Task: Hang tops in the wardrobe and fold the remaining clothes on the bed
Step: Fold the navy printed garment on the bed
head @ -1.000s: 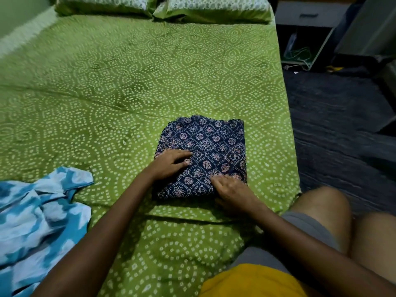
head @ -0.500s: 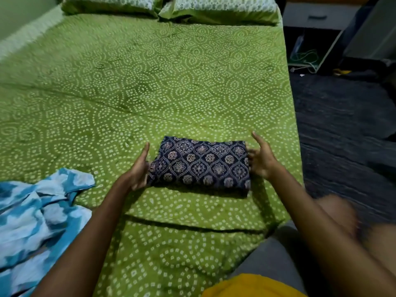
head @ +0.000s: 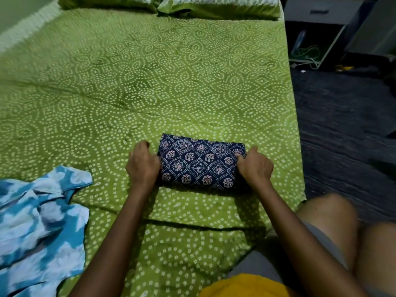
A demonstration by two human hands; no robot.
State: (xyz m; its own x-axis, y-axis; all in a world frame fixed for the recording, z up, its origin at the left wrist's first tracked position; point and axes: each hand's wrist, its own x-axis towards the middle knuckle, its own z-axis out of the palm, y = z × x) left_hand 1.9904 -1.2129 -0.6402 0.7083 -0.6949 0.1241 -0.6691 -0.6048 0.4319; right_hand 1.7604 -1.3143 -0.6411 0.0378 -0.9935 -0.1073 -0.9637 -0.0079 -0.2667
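A navy patterned garment (head: 201, 162), folded into a compact rectangle, lies on the green bed (head: 150, 82) near its right edge. My left hand (head: 142, 166) grips the bundle's left end with curled fingers. At the right end, my right hand (head: 256, 166) curls round the fabric too. A blue and white tie-dye garment (head: 40, 228) lies crumpled and unfolded at the lower left of the bed.
Two green pillows (head: 171, 3) sit at the head of the bed. Dark floor (head: 342, 125) runs along the bed's right side, with a grey cabinet (head: 317, 11) and cables at the far right. My bare knees (head: 327, 213) are at the bed's lower right corner.
The square navy bundle was folded once more into a narrower rectangle. My hands went from flat on top, to open beside its ends, to gripping both ends.
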